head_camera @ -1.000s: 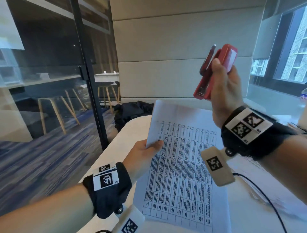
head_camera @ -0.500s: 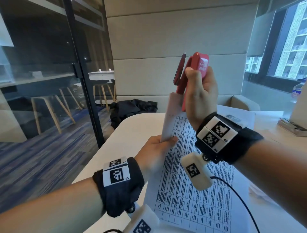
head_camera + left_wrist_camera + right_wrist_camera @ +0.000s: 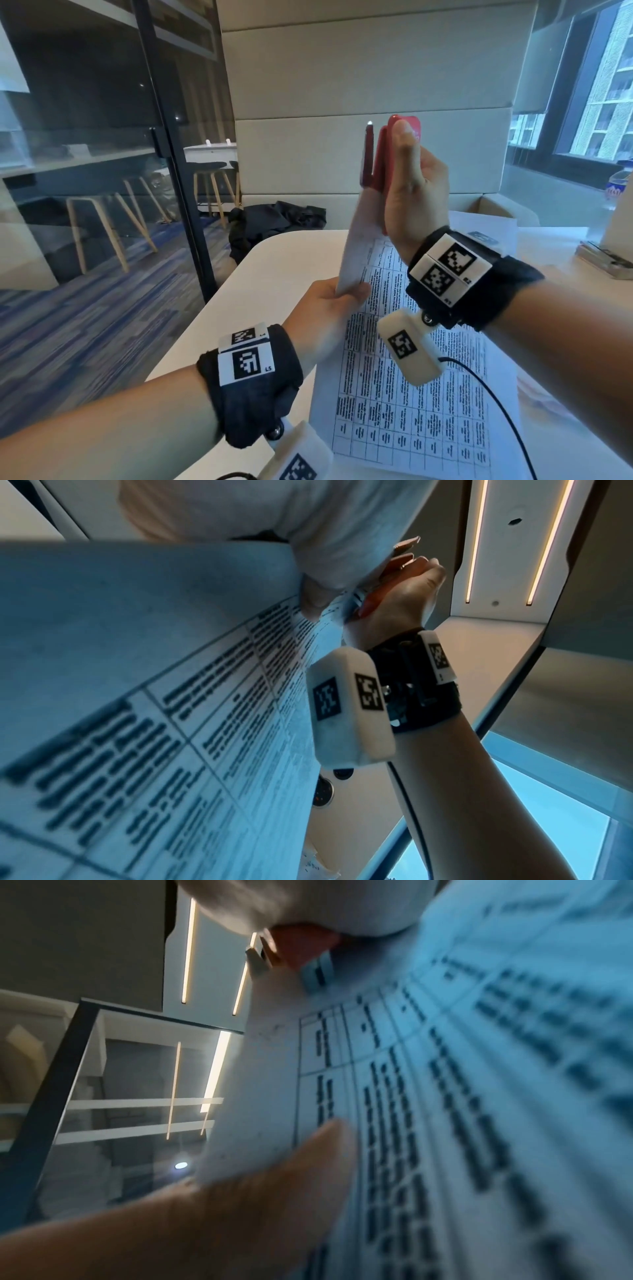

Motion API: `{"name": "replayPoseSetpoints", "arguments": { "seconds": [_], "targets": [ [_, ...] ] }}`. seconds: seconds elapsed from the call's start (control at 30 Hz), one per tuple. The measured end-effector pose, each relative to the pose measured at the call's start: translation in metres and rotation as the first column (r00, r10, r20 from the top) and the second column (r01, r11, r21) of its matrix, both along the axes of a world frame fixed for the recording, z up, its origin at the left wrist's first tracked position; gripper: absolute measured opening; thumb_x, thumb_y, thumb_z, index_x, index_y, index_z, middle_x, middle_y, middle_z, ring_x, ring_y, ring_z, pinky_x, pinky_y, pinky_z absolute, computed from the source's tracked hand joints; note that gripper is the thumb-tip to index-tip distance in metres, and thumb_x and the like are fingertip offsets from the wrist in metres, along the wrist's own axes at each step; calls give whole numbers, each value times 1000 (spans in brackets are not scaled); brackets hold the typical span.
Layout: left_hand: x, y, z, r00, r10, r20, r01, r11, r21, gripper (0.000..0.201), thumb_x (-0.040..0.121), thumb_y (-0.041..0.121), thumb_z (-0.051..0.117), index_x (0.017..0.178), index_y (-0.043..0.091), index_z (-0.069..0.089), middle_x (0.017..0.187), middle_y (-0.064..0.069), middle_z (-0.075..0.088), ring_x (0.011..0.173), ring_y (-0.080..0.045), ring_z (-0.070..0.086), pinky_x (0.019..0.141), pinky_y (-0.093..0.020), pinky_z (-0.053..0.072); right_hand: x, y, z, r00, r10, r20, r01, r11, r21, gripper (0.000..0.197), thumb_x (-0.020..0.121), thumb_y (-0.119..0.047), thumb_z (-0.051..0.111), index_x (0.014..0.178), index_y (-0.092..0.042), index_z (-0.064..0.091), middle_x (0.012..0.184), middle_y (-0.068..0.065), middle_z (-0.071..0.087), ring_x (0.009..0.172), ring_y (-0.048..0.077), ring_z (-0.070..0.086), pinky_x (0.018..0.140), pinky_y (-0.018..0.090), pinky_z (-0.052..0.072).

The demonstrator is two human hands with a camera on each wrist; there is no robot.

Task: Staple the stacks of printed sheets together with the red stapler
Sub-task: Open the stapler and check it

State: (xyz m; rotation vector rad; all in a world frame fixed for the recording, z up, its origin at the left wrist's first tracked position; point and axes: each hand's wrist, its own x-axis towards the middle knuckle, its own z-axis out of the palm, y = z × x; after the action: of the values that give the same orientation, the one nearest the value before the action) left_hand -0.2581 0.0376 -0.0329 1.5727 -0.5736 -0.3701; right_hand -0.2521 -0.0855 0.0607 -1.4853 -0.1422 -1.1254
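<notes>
So right now the right hand (image 3: pixel 416 198) has the red stapler (image 3: pixel 385 161) held up in the air, nose pointing down, its grip wrapped round the body with the thumb lying flat along the near side. The stapler's mouth sits over the top left corner of the stack of printed sheets (image 3: pixel 411 404), and the corner of the paper is tucked in between the two arms. The left hand (image 3: pixel 325 322) has its grip pinching the left edge of the same stack, thumb on top of the printed table, and it's lifting that side so the corner stands up off the white worktop (image 3: pixel 260 274) while the near part of the pages lies lower. From the right wrist view the metal end of the stapler is right on the paper, but it's blurry, so can't tell if it's squeezed all the way. More loose sheets (image 3: pixel 486 226) lie on the far right of the worktop, and a dark bundle of cloth (image 3: pixel 274 222) sits on the bench past the far edge.
</notes>
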Motion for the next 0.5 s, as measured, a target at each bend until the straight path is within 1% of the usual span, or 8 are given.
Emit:
{"name": "replayPoseSetpoints", "arguments": {
  "seconds": [0.07,0.13,0.2,0.23,0.3,0.37,0.43,0.5],
  "targets": [
    [4,1,-2,999,43,4,-43,999,15,27,97,20,51,94,-3,66,83,-15,70,74,-30,66,79,-51,53,1,-3,4,999,31,-31,-33,998,-57,41,97,-43,42,71,-13,54,60,2,56,51,12,48,46,22,37],
    [14,3,-4,993,120,9,-120,991,54,23,94,19,57,82,5,70,78,-10,73,73,-29,67,82,-52,55,2,-10,9,999,20,-46,-24,995,-95,36,91,-46,50,84,-12,58,68,5,67,53,17,57,44,25,44],
    [30,8,-8,978,206,29,-208,973,102,22,89,20,64,70,13,72,76,-9,73,73,-29,68,84,-53,54,3,-22,13,988,-134,-76,121,981,-150,32,78,-47,60,90,-17,57,71,0,69,62,20,64,58,38,56],
    [39,12,-9,968,246,41,-249,961,123,21,87,21,67,68,14,72,78,-12,73,74,-29,67,84,-53,54,3,-28,15,969,-227,-94,207,961,-184,32,74,-43,64,92,-19,54,70,-4,67,64,18,64,66,42,57],
    [61,21,-11,946,322,45,-324,931,165,16,84,23,71,80,7,73,90,-17,73,81,-29,67,84,-48,55,2,-41,15,930,-341,-138,304,923,-238,37,73,-35,69,100,-22,48,75,-10,61,68,15,61,72,43,56],
    [87,29,-10,930,365,40,-364,901,237,29,84,23,70,103,1,69,106,-15,70,93,-28,65,80,-35,54,0,-56,12,904,-364,-225,303,915,-264,40,75,-32,69,105,-21,46,84,-6,61,78,20,62,74,44,56],
    [112,36,-7,926,365,92,-373,852,367,33,87,24,67,112,2,66,109,-9,67,95,-24,62,79,-28,46,-3,-67,5,856,-341,-388,224,922,-317,37,76,-27,70,105,-18,48,90,-1,61,83,23,61,72,39,55],
    [137,40,-4,923,352,153,-380,774,507,33,90,27,64,114,5,64,109,-7,65,96,-23,59,81,-28,44,-8,-72,-6,761,-342,-552,87,896,-435,34,74,-24,74,99,-18,52,89,2,62,78,23,61,70,34,52]
  ]
}}
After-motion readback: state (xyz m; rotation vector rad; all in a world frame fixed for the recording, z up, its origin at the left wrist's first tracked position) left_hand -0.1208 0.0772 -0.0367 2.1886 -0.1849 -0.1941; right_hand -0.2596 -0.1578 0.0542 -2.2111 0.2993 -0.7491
